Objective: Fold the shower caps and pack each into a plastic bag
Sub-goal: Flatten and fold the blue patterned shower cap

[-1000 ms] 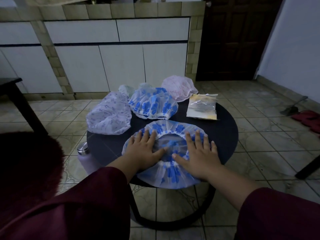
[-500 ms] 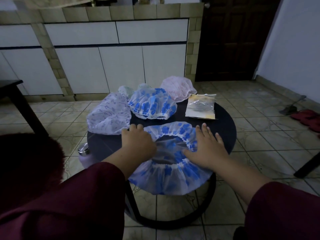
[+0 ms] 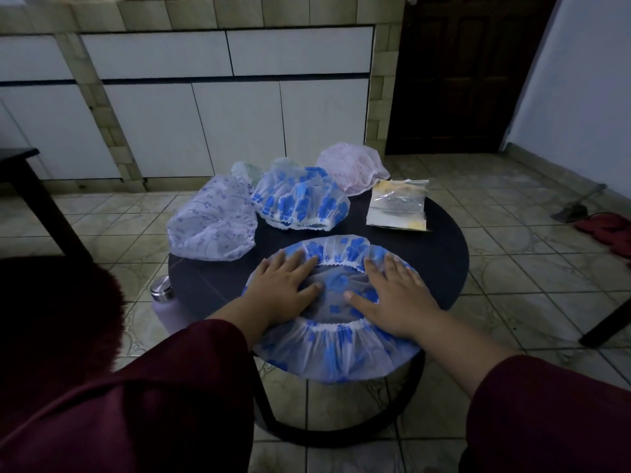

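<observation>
Loose dark maroon sleeves [image 3: 191, 377], bare hands

Round table [image 3: 444, 268]: nearest shower cap [image 3: 336, 353] lies opening-up at the near edge, its near rim overhanging. Left hand [image 3: 280, 295] flat on its left side, right hand [image 3: 396, 298] flat on its right. Behind it, a second cap [image 3: 300, 199] at centre; a third cap [image 3: 211, 230] to the left, overhanging the edge; a fourth cap [image 3: 351, 169] at the far edge. Plastic bags [image 3: 397, 206] far right. Bottle [image 3: 164, 302] on the floor, left of the table.
</observation>
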